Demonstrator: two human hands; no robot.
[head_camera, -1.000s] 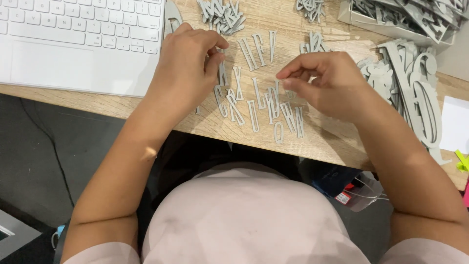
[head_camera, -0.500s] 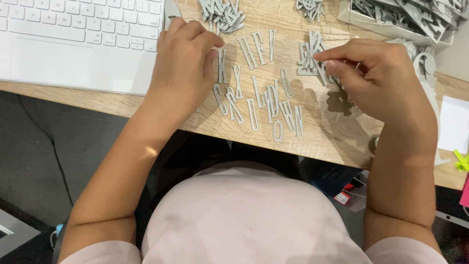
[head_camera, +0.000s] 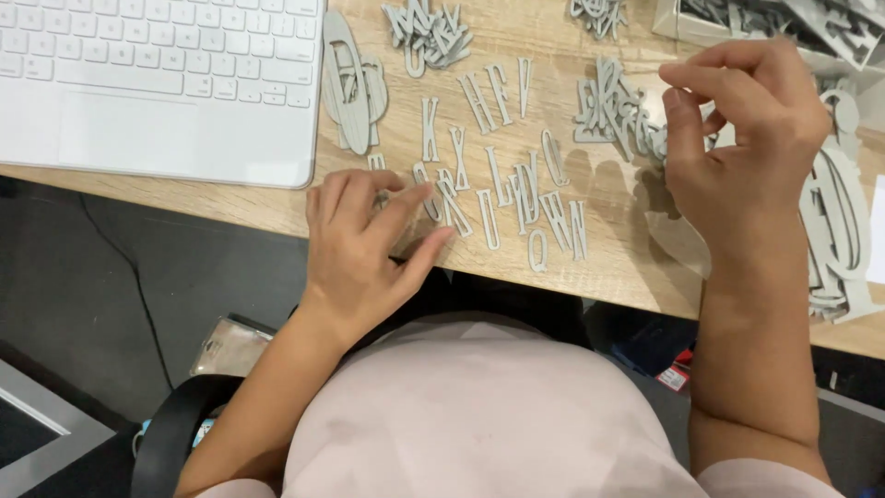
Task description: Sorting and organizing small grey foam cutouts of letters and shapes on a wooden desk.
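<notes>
Flat grey cut-out letters [head_camera: 516, 194] lie spread in loose rows on a wooden desk [head_camera: 627, 267]. My left hand [head_camera: 364, 244] rests at the desk's front edge, fingers apart, with the fingertips pressing on the leftmost letters [head_camera: 441, 198]. My right hand [head_camera: 747, 138] hovers above the desk further right. Its thumb and fingers are curled together beside a small heap of letters [head_camera: 613, 111]. Whether a letter sits between those fingertips is not visible.
A white keyboard [head_camera: 157, 55] fills the desk's left side, with grey oval cut-outs [head_camera: 350, 88] beside it. Another letter heap [head_camera: 426, 32] lies at the top. A tray of grey pieces [head_camera: 701, 23] stands top right, and large grey cut-outs [head_camera: 839, 231] are stacked at the right.
My left hand has slid from the upper letters down to the desk's front edge. My right hand has moved right and away, from the laid-out letters to the heap.
</notes>
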